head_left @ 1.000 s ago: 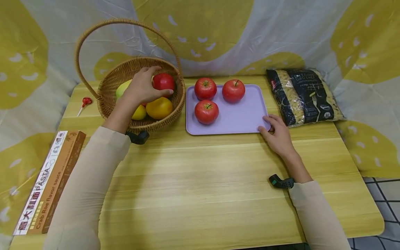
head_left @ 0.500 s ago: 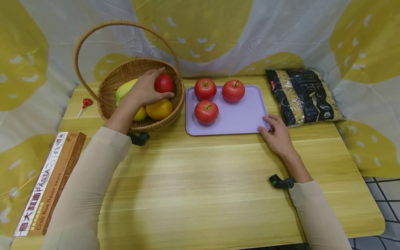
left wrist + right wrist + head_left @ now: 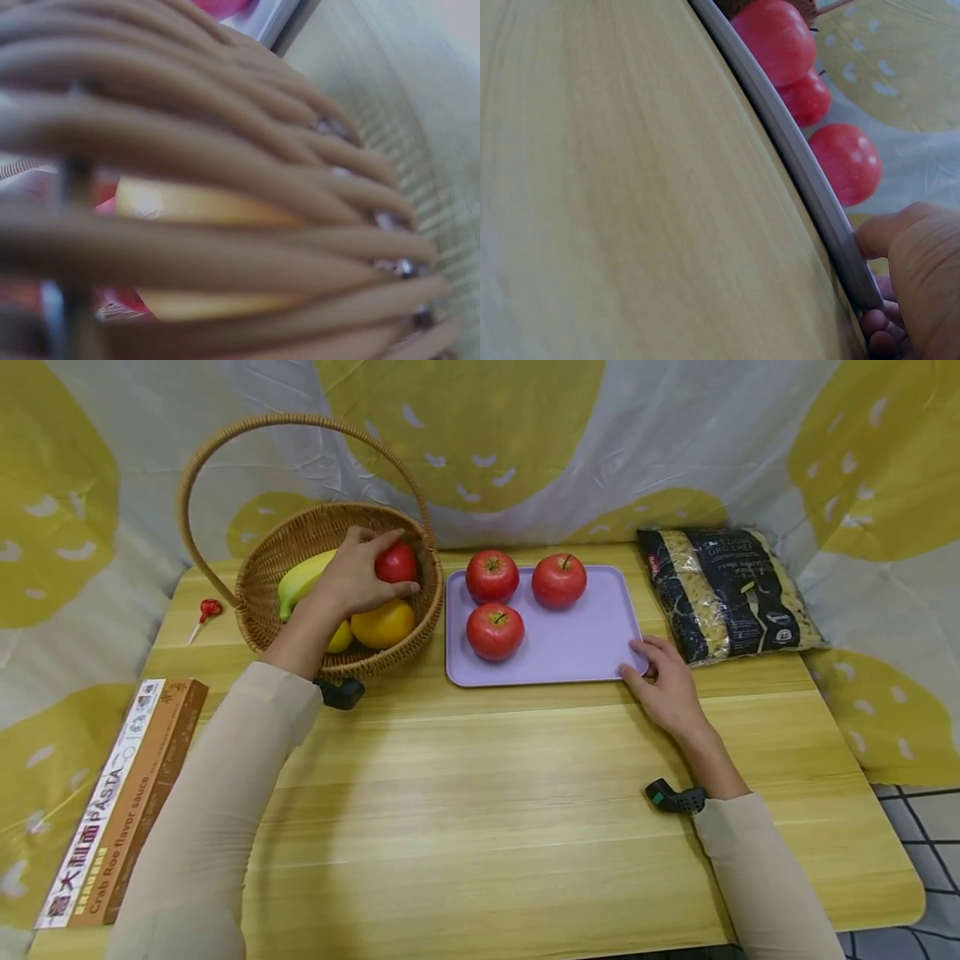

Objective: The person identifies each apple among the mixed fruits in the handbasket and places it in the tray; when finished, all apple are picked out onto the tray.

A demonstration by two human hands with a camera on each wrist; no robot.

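Note:
In the head view my left hand reaches into a wicker basket and grips a red apple, fingers over its far side and thumb in front. Beside it lie a yellow-green banana and a rounded orange-yellow fruit. The left wrist view is mostly basket weave, with the yellow fruit behind it and the hand hidden. My right hand pinches the near right corner of a lilac tray. Three red apples sit on that tray's left and middle.
A bag of pasta lies at the back right, close to the tray. On the left are a red lollipop and a long pasta box. The basket's tall handle arches above it.
My left hand has shifted slightly right inside the basket, with the apple moving slightly right too. More of the banana shows. The right hand stays at the tray corner.

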